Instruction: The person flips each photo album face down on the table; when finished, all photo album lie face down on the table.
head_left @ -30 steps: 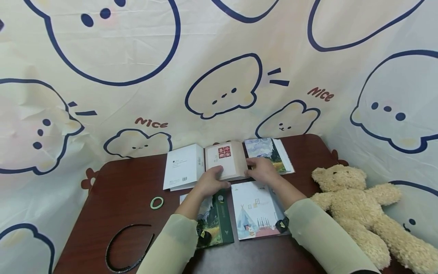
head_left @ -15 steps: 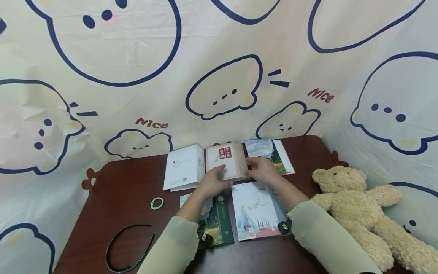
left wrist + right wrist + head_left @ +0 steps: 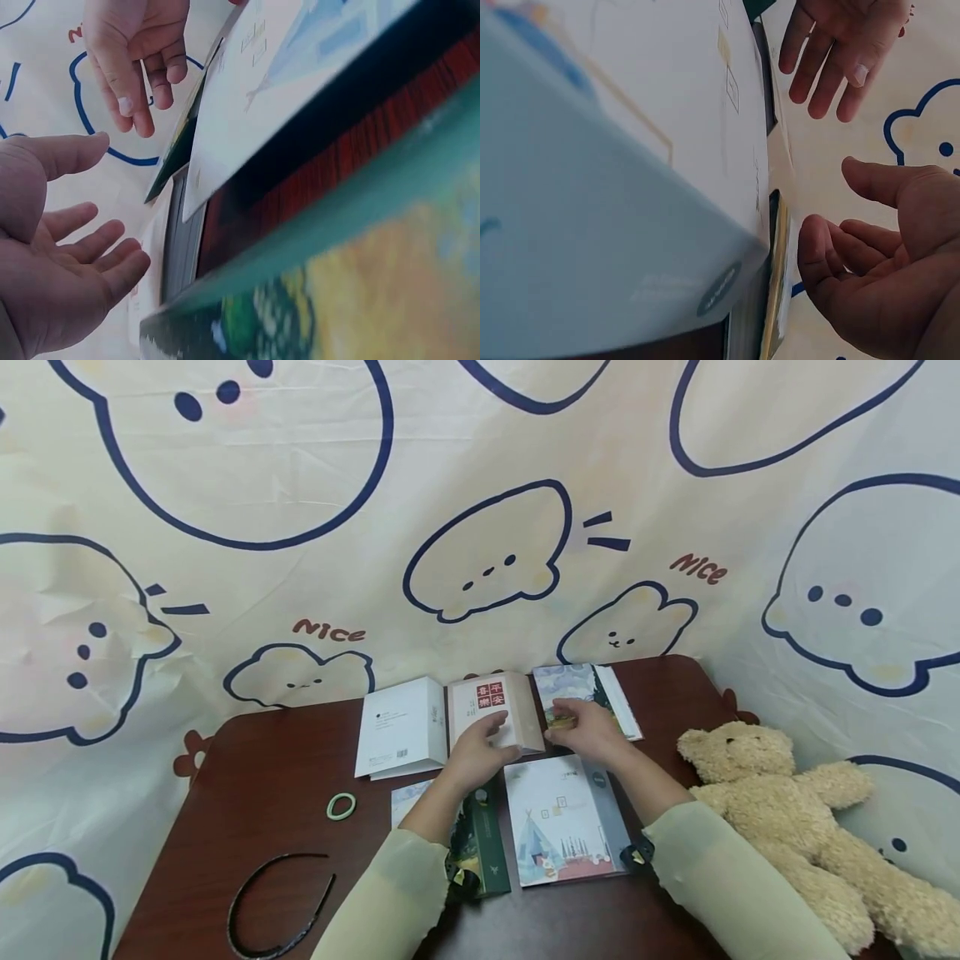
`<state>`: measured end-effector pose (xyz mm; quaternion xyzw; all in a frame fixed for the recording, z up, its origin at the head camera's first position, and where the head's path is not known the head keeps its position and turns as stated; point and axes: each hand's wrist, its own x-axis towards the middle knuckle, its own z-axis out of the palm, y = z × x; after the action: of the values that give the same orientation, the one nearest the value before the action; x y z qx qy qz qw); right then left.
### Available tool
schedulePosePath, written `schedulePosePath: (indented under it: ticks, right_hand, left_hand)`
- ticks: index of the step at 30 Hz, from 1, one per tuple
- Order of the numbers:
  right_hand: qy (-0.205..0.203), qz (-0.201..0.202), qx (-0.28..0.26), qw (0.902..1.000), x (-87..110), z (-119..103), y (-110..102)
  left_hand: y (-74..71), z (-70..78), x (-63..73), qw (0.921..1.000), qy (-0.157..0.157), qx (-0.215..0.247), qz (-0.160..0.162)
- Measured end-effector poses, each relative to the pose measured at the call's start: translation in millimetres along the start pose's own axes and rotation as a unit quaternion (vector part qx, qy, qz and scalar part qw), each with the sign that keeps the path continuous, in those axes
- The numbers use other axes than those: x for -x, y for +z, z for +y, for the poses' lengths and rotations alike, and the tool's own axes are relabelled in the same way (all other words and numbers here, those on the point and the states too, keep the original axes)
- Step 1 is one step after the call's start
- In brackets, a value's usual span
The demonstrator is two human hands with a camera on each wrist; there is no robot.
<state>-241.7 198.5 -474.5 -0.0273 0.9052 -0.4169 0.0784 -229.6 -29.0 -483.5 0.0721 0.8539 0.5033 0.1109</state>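
Observation:
A beige book with a red four-square stamp lies at the back centre of the table. My left hand hovers over its front edge, thumb and fingers spread apart and holding nothing. Just off the book's right side is my right hand, its fingers loosely bent around nothing, overlapping a painted-cover book. Both wrist views show the palms facing each other with a gap between. In front lie a green book with a landscape cover, partly hidden by my left arm, and a white book with a tent drawing.
A white book lies at the back left. On the left of the brown table are a light green ring and a black headband. A teddy bear sits at the right edge. A printed curtain hangs behind.
Both hands have let go of the beige book. The right hand has drawn away to the right, and the left hand has come up a little to the right. The books stay in place.

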Motion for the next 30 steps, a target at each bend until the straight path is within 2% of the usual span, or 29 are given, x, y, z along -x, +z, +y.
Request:
schedulePosePath:
  ticks: [6, 16, 20, 25, 30]
  right_hand:
    - [-0.002, 0.017, -0.007, 0.9998, -2.4, 12, -7]
    - [0.040, 0.039, -0.014, 0.9984, -7.0, 34, -19]
    - [0.057, 0.035, -0.013, 0.9977, -7.7, 39, -22]
    - [0.064, 0.036, -0.002, 0.9973, -7.3, 44, -25]
    - [0.073, 0.032, 0.006, 0.9968, -7.4, 47, -28]
  left_hand:
    - [11.4, 2.0, -6.2, 0.9993, 0.002, 0.037, -0.003]
    - [29.0, 11.3, -9.4, 0.9940, -0.017, 0.107, -0.020]
    - [34.2, 14.1, -10.4, 0.9931, -0.025, 0.113, -0.022]
    - [39.4, 17.4, -13.2, 0.9933, -0.014, 0.112, -0.025]
    - [43.7, 18.2, -18.0, 0.9910, -0.019, 0.126, -0.040]
